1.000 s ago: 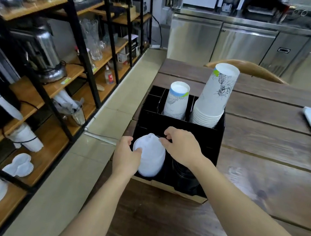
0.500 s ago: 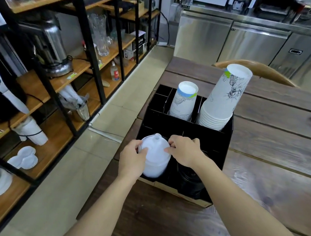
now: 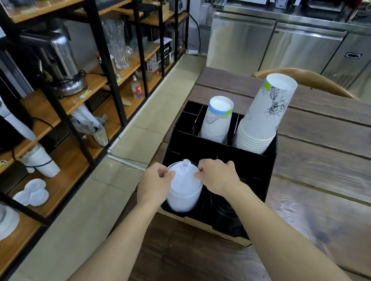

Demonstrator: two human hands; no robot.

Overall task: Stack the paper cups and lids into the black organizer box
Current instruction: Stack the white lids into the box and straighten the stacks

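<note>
Fingertips of left hand (image 3: 155, 183) and right hand (image 3: 216, 177) pinching opposite edges of the stack of white plastic domed lids (image 3: 183, 189), left on the left rim, right on the upper right rim. Stack seated in the near-left compartment of the black organizer box (image 3: 251, 165), long axis near upright, leaning slightly away, top lid's spout facing up. Behind, small printed paper cup (image 3: 217, 119) and taller stack of white printed paper cups (image 3: 262, 118), mouths down, on the dark wooden table (image 3: 333, 168).
</note>
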